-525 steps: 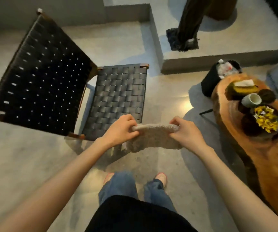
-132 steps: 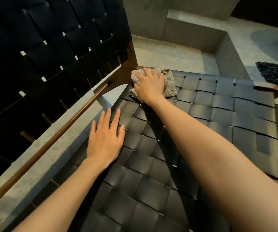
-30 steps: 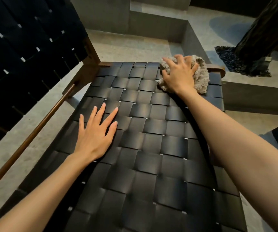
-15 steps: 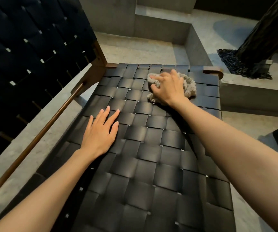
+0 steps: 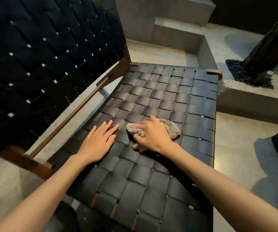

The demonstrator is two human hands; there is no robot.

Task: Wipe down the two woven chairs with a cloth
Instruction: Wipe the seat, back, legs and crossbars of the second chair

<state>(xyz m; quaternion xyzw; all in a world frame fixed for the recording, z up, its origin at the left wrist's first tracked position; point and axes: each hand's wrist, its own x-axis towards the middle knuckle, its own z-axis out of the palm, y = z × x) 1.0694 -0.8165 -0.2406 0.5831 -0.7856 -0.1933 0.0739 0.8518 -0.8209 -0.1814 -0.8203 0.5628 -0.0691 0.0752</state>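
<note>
Grip: our right hand (image 5: 153, 136) clutched the cloth (image 5: 171, 129) on the seat (image 5: 168, 91); left hand (image 5: 98, 141) lay flat.
Progress: we judged the seat part-wiped; backrest (image 5: 43, 56) and second chair left.

No text, label, brand, number or sign can be read on the woven chair (image 5: 168, 91), on the cloth (image 5: 172, 129) gripped by the right hand (image 5: 153, 136), or anywhere around that grip.

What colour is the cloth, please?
Light grey-beige, fluffy cloth; seen in the head view.
</note>
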